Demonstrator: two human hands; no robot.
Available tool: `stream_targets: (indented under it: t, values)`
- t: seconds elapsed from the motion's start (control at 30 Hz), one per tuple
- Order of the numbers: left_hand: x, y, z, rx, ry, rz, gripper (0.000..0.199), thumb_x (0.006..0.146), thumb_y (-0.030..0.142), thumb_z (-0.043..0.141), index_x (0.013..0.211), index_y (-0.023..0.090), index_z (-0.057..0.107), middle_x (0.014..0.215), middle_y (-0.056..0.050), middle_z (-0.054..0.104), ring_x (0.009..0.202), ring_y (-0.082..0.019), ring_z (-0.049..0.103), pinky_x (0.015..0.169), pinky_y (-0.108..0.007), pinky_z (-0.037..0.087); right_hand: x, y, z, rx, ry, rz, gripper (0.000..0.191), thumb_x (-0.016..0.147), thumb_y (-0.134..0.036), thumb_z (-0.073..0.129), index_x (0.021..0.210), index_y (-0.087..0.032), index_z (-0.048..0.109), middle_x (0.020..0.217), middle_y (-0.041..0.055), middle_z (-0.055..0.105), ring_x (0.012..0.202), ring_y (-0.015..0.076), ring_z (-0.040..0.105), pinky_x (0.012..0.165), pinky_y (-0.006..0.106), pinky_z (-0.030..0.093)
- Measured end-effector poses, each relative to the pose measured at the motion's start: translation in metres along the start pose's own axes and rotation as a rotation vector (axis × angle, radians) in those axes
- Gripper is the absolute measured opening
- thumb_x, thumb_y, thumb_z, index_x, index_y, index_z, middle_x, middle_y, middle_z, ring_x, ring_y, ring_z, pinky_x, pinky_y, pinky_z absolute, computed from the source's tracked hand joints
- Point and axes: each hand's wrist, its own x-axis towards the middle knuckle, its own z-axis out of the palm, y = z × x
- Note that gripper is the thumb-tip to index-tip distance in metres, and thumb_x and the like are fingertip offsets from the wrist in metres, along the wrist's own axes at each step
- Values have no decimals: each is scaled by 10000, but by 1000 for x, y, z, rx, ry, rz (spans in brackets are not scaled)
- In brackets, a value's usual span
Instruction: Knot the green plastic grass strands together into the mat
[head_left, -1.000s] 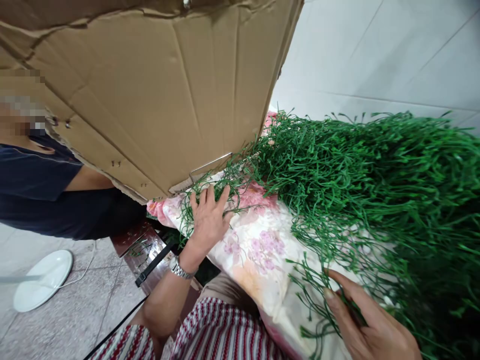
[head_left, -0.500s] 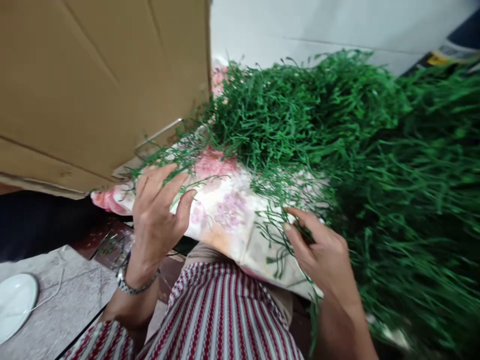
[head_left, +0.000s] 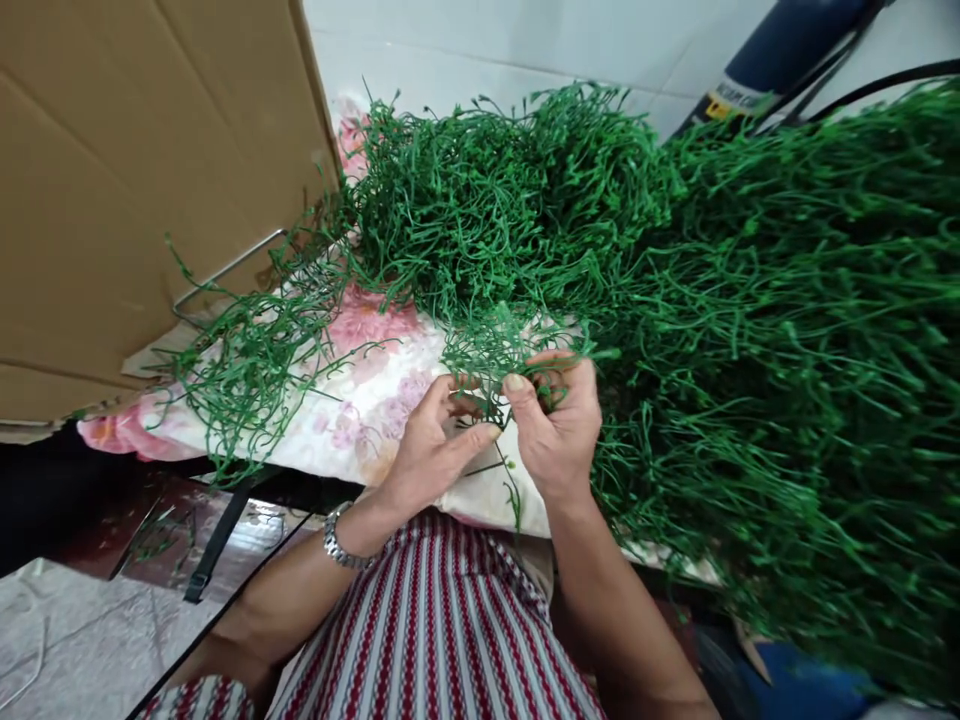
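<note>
My right hand is closed, thumb against curled fingers, round a few thin green stems with small budded tips. Beside it, my left hand, wearing a metal watch, curls its thumb and fingers about the same stems. Part of its grip is hidden behind the fingers. Both hands are above a floral cloth by my lap. Loose stems lie on the cloth to the left. Behind the hands, a thick heap of green stems reaches from the middle to the far right.
A tall cardboard sheet or box stands at the left, with a bent metal wire by its lower edge. A dark blue cylinder leans at the back right against the white tiled wall. A black strap hangs below the cloth.
My left hand has left the loose stems on the left and come right to meet my right hand. My right hand has risen slightly with its stems. The view has swung right.
</note>
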Motion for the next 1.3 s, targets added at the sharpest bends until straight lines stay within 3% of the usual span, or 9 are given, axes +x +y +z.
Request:
stream_targets:
  t: [0.17,0.37,0.53,0.6,0.73,0.9,1.0,1.1,1.3]
  values:
    - [9,5,-8,155,98,78,149,698,104,518,829,169,543,744,22,526,693,-85,482,653,-187,403,-3,3,5,39,-109,29,228,794,-321,573,969,-204,485,781,-8,534,677,103,539,603,235,453]
    - [22,17,-48,527,136,207,223,665,112,460,799,165,629,729,8,612,710,-133,545,671,-249,429,-11,5,-14,-40,-249,45,273,810,-311,552,1056,-201,507,711,-16,572,620,109,569,575,235,450]
    - [29,26,-69,884,-56,373,280,656,82,436,791,178,662,789,-19,673,775,-172,582,800,-349,419,-23,0,-30,-209,-58,-36,182,819,-267,533,984,-196,565,734,2,570,621,100,549,564,215,442]
    - [28,28,-65,901,-166,377,305,656,76,428,822,179,662,823,-23,677,800,-176,584,815,-356,422,-23,-5,-31,-276,-64,-143,222,806,-244,549,1023,-199,561,828,27,585,702,118,564,618,233,458]
    - [22,26,-47,782,-254,344,416,685,82,432,1052,200,588,990,-27,649,889,-162,569,843,-322,437,-18,-11,-25,-406,-363,-259,257,807,-221,547,1062,-184,552,932,60,605,842,153,575,748,281,467]
    - [8,16,-36,823,-88,434,567,728,158,503,1278,201,372,1191,-83,503,1067,-195,479,939,-360,403,-18,-3,-25,-377,-379,-230,112,827,-173,508,913,-174,579,825,37,619,767,127,575,706,254,467]
    - [-4,14,-33,935,110,646,458,720,146,559,1166,192,466,1105,-95,491,1059,-217,459,914,-378,411,-21,0,-27,-383,-360,-237,118,819,-155,515,920,-161,577,820,38,612,768,122,574,712,248,464]
    - [-13,16,-27,1012,59,810,311,724,61,540,1019,159,532,937,-81,539,892,-187,501,805,-341,443,-23,-1,-25,-383,-335,-284,134,816,-138,510,930,-156,576,805,38,603,747,119,571,690,246,465]
    - [-6,12,-15,1028,-143,577,144,792,66,432,827,134,554,798,-70,570,798,-191,488,723,-342,420,-28,-3,-20,-360,-332,-382,131,800,-93,492,887,-154,570,730,31,576,690,121,542,624,245,460]
